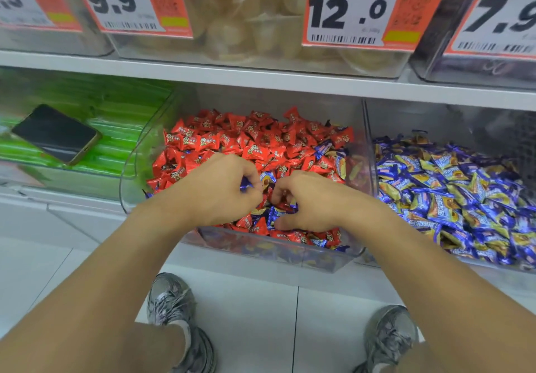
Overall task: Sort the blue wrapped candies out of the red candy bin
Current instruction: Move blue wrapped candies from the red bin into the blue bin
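1. A white metal store shelf (261,78) runs across the view, with clear tubs above it carrying orange-and-white price tags; the one over the middle bin reads 12.0 (352,10).
2. The clear plastic bin of red wrapped candies (342,259) sits in the middle of the lower row, pulled forward past its neighbours. Red candies (232,137) fill its back and left; blue wrapped candies (327,147) lie mixed in along its right wall and front.
3. Just beside it on the right stands a clear bin heaped with blue-and-yellow wrapped candies (452,187).
4. On the left, a clear bin holds green packets (116,111), and a dark-screened smartphone (56,133) lies tilted on top of them.
5. 2 grey laced sneakers (171,300) stand on white floor tiles below.
6. The left hand (220,187) is over the middle bin, fingers curled, pinching 1 blue candy wrapper (246,184).
7. The right hand (310,201), near the left, rests among the front candies with fingers curled into the pile; whether it holds any, I cannot tell.
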`<state>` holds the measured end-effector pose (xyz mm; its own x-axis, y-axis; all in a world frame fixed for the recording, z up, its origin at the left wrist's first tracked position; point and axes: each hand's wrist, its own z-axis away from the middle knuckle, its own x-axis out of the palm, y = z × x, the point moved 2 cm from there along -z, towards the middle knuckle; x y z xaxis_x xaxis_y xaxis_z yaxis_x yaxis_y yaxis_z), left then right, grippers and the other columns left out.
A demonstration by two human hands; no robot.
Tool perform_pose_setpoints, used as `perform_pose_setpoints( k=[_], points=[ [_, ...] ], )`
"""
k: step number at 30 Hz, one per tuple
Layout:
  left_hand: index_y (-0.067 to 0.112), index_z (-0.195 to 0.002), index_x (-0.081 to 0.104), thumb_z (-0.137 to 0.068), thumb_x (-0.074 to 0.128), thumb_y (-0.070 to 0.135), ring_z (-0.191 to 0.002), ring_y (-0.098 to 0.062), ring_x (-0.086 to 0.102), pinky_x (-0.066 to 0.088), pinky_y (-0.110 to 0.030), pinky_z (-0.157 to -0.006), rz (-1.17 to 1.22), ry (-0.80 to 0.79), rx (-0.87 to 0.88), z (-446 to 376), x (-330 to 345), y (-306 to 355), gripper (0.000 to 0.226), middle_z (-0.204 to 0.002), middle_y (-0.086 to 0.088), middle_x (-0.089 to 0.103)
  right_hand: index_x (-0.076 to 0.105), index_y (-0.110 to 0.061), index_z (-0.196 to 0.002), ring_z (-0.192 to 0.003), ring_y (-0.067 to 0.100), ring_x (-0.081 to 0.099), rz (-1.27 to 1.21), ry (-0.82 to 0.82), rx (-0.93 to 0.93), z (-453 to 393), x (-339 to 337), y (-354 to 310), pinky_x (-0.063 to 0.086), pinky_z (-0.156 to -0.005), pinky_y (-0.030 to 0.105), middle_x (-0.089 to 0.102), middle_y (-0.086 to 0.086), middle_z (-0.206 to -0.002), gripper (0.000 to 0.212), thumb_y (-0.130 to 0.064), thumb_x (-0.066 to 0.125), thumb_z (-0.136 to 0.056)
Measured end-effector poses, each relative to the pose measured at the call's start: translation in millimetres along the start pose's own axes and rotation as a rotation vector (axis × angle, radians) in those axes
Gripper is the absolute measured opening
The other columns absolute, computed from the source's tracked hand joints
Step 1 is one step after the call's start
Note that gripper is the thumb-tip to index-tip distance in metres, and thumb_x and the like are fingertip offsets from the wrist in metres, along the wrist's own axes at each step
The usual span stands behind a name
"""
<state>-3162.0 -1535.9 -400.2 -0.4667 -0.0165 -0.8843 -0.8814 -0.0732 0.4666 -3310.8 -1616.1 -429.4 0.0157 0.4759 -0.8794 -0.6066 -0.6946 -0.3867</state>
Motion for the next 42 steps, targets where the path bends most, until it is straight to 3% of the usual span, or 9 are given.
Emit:
perform_pose_setpoints(
  k=[5,11,15,19,24,27,31,36,42],
  points=[
    [0.019,-0.086,0.072,-0.077,0.075,0.04,-0.078,-0.013,0.054,0.045,-0.025,-0.069,-0.24,-0.142,0.04,-5,13,-1,0.023,-0.082,0.005,0.056,0.066,-0.025,-0.12,-0.087,0.015,0.038,0.071,0.039,-0.085,-4,11,-8,0.03,-0.06,0.028,0.046,-0.003,-0.085,0.034,-0.035,0.07,-0.088],
    [0.021,-0.094,0.074,-0.084,0.069,0.027,-0.09,-0.017,0.056,0.042,-0.025,-0.071,-0.36,-0.173,0.099,-11,21,6,0.012,-0.092,0.004,0.048,0.072,-0.025,-0.099,-0.086,0.015,0.048,0.092,0.106,-0.05,-5,4,-5,0.035,-0.06,0.026,0.038,-0.009,-0.087,0.014,-0.019,0.071,-0.087],
    [0.023,-0.086,0.069,-0.084,0.07,0.028,-0.083,-0.009,0.057,0.043,-0.022,-0.071,-0.156,-0.054,0.067,-9,15,-3,0.006,-0.087,0.01,0.057,0.068,-0.026,-0.099,-0.091,0.011,0.046,-0.029,0.203,-0.02,12,-21,3,0.04,-0.08,0.029,0.047,-0.008,-0.099,0.007,-0.026,0.062,-0.095],
    [0.026,-0.081,0.06,-0.082,0.07,0.03,-0.081,-0.002,0.059,0.046,-0.024,-0.069,0.043,0.032,-0.041,-7,2,-9,0.011,-0.086,0.016,0.063,0.058,-0.023,-0.103,-0.072,0.0,0.045,-0.097,0.216,-0.027,22,-28,0,0.034,-0.061,0.019,0.053,-0.013,-0.084,0.006,-0.025,0.053,-0.099],
    [0.026,-0.088,0.059,-0.087,0.067,0.028,-0.076,-0.01,0.062,0.047,-0.026,-0.064,0.147,-0.014,-0.133,-6,-4,-11,0.008,-0.086,0.007,0.065,0.065,-0.021,-0.1,-0.082,0.005,0.058,-0.062,0.155,0.028,17,-25,2,0.047,-0.074,0.028,0.063,-0.013,-0.085,0.014,-0.032,0.067,-0.091],
    [0.025,-0.099,0.062,-0.093,0.056,0.021,-0.059,-0.01,0.057,0.044,-0.022,-0.053,0.26,-0.027,-0.158,-10,-3,-8,0.009,-0.082,0.004,0.064,0.068,-0.018,-0.095,-0.072,0.001,0.057,-0.101,0.15,0.052,13,-26,5,0.045,-0.063,0.023,0.065,-0.011,-0.081,0.011,-0.026,0.06,-0.096],
    [0.019,-0.069,0.066,-0.087,0.046,0.023,-0.051,-0.017,0.031,0.029,-0.029,-0.052,0.486,0.081,-0.267,-18,-5,-7,0.027,-0.065,-0.007,0.048,0.069,-0.021,-0.086,-0.061,-0.003,0.044,-0.061,0.218,-0.009,10,-26,0,0.03,-0.054,0.02,0.049,-0.015,-0.064,0.017,-0.038,0.068,-0.09],
    [0.017,-0.072,0.061,-0.086,0.062,0.046,-0.048,-0.011,0.045,0.035,-0.028,-0.05,-0.003,0.116,-0.119,-21,6,-10,0.032,-0.054,0.005,0.052,0.072,-0.021,-0.106,-0.084,0.019,0.056,0.162,0.071,-0.08,-3,5,-13,0.043,-0.066,0.03,0.059,-0.001,-0.089,0.024,-0.028,0.072,-0.083],
    [0.026,-0.092,0.071,-0.079,0.07,0.049,-0.084,-0.023,0.063,0.039,-0.027,-0.061,-0.314,0.109,-0.04,-27,18,-8,0.026,-0.085,0.003,0.067,0.076,-0.018,-0.099,-0.091,0.025,0.062,0.158,0.073,-0.037,-12,4,-9,0.051,-0.073,0.034,0.065,0.006,-0.094,0.016,-0.022,0.073,-0.083]
  ],
)
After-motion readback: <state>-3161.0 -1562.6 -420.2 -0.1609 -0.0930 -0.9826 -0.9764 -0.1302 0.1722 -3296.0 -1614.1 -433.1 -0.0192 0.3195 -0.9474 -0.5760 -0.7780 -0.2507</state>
